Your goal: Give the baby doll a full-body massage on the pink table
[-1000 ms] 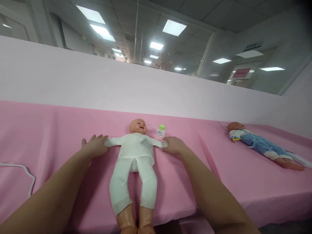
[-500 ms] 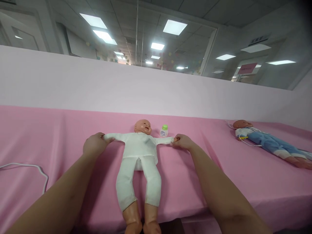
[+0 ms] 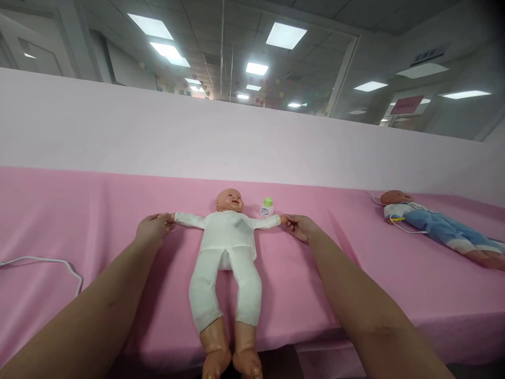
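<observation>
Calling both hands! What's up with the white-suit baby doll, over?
Left hand, right hand: each holding one of the doll's hands. Doll: on its back, arms spread. Green-capped bottle: near its head, not blocking either hand.

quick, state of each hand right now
Left hand: closed, holding one hand of the white-clothed baby doll.
Right hand: closed, holding the doll's other hand.

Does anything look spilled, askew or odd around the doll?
Nothing looks spilled or broken. One small oddity: a faint grey patch on the chest of the white-clothed doll, between the left hand and right hand. It stands out against the white around it; stain or shadow, I can't tell.
</observation>
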A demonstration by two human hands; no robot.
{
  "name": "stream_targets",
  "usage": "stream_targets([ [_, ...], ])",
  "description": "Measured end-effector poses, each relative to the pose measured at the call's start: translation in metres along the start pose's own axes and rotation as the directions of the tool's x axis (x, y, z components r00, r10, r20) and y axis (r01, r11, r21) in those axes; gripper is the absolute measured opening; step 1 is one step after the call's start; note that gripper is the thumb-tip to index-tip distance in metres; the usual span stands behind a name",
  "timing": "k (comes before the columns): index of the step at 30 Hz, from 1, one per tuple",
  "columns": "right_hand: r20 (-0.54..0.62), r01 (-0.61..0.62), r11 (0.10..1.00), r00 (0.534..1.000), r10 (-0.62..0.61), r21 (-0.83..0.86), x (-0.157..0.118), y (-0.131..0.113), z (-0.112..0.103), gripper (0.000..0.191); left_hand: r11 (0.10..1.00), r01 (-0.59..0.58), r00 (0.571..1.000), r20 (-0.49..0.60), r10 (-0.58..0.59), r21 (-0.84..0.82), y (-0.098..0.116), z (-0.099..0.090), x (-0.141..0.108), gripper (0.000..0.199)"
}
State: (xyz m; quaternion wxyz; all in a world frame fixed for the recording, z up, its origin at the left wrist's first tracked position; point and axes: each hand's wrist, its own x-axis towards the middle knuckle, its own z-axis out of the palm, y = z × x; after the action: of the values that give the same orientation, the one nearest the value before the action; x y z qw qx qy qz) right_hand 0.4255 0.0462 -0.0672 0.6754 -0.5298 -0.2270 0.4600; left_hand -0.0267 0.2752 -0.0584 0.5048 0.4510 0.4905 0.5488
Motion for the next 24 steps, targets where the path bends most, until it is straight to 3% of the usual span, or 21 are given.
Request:
stream_targets([
  [3,0.000,-0.030,1.000,1.000,0.030,-0.007,0.001,-0.003,-0.003,0.009,0.986,0.088,0.994,-0.046,-0.095,-0.143,0.006,0.000,-0.005,0.025],
  [11,0.102,0.001,0.982,0.995,0.019,-0.190,-0.005,0.000,0.006,0.010,0.998,0.023,0.999,-0.039,-0.026,-0.067,-0.003,0.002,0.001,0.036],
  [17,0.083,0.097,0.932,0.994,-0.072,-0.350,-0.005,0.014,0.012,0.029,0.998,-0.017,0.995,0.094,0.022,-0.062,-0.007,-0.003,0.004,0.039],
  [24,-0.028,0.173,0.900,0.979,-0.201,-0.401,-0.008,0.019,0.015,0.030,0.997,-0.058,0.991,0.118,0.063,-0.045,-0.012,-0.005,0.000,0.033],
])
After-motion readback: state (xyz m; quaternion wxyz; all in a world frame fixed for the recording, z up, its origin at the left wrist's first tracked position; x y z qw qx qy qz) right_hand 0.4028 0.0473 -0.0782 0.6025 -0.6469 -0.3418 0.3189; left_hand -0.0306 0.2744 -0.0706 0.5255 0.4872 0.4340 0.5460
